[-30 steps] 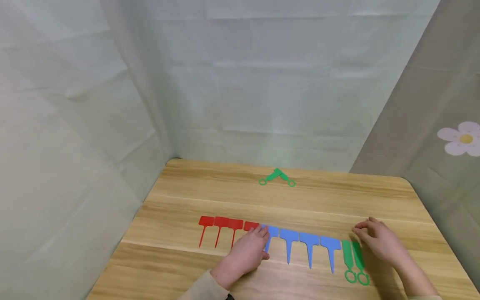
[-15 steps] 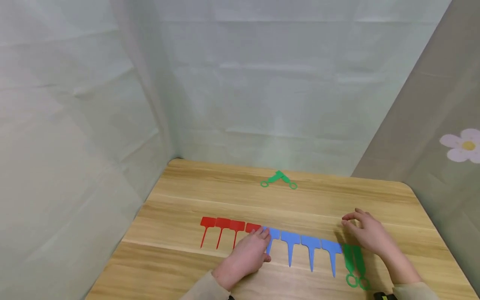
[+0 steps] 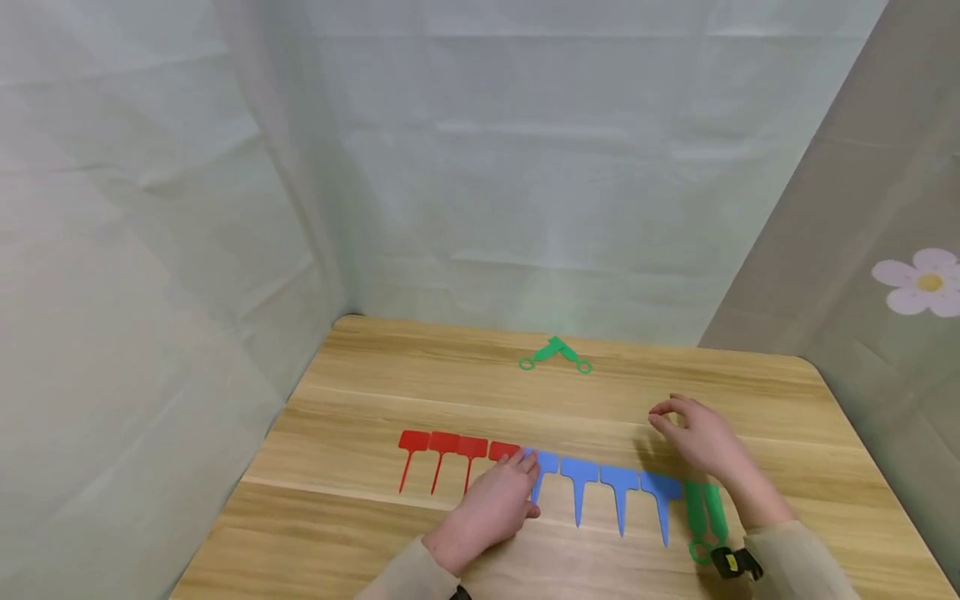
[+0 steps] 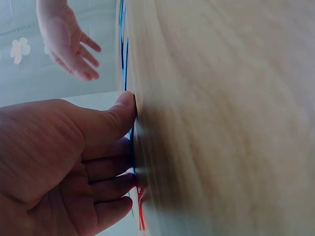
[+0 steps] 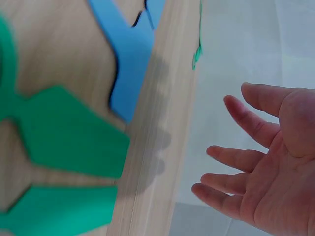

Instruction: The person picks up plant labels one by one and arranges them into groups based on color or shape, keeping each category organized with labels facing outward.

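Several red T-shaped plant labels (image 3: 414,440) and several blue T-shaped plant labels (image 3: 580,471) lie in one row, crossbars side by side. Two green tags with ring ends (image 3: 695,504) continue the row at its right; my right wrist partly covers one ring. My left hand (image 3: 495,504) rests where red meets blue, fingertips on the labels, hiding some stems. In the left wrist view its thumb and fingers are at the tabletop. My right hand (image 3: 701,433) is raised beyond the row's right end, holding nothing; the right wrist view shows its fingers spread apart.
Near the table's back edge two more green ring-ended tags (image 3: 551,350) lie overlapping in a V shape. The wooden table (image 3: 360,383) is enclosed by pale fabric walls (image 3: 525,167), with a printed flower (image 3: 928,283) on the right one.
My right hand has moved left and farther from me, from beside the green tags to beyond the row's right end. My left hand stays in place. The labels and tags have not visibly moved.
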A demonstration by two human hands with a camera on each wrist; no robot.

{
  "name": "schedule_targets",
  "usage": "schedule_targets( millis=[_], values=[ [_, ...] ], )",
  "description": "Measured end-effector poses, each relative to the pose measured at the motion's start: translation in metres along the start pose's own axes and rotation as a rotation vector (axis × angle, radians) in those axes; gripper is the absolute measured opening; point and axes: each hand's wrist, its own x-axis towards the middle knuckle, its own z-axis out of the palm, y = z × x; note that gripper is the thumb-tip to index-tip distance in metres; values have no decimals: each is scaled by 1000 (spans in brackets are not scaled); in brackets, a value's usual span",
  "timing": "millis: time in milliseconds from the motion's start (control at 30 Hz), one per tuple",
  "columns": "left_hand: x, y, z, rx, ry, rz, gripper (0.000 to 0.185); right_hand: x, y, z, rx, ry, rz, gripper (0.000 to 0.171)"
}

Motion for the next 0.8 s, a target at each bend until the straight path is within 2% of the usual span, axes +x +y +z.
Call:
schedule_targets(
  millis=[300, 533, 800],
  values=[
    [0, 0, 1, -21, -3, 0, 63, 19, -16, 7, 65, 32, 67, 37],
    [-1, -1, 0, -13, 11, 4, 62, 33, -28, 13, 54, -6, 76, 38],
    [0, -1, 1, 2, 12, 9, 63, 44, -37, 19, 53, 17, 33, 36]
  ],
)
